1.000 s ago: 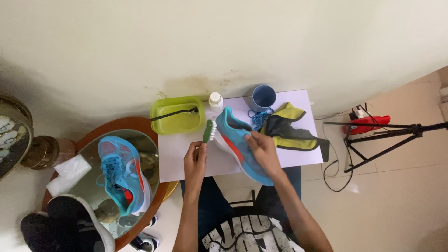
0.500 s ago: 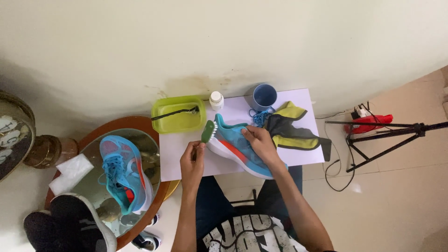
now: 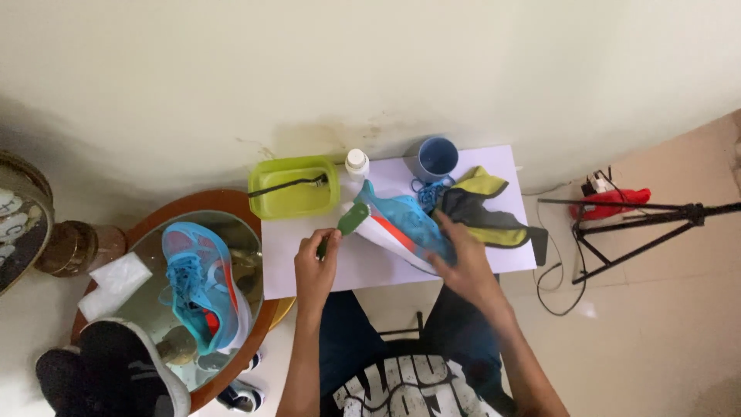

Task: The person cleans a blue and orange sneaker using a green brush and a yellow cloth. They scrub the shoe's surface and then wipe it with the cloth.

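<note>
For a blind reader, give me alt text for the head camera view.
A left hand holds a green brush against a blue shoe steadied by the right hand on a white table; a second shoe lies left.

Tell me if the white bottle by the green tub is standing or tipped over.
Standing: the white bottle shows its round cap from above, beside the green tub.

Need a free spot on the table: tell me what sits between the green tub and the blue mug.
In the head view, one small white bottle stands between the green tub and the blue mug, near the wall.
</note>
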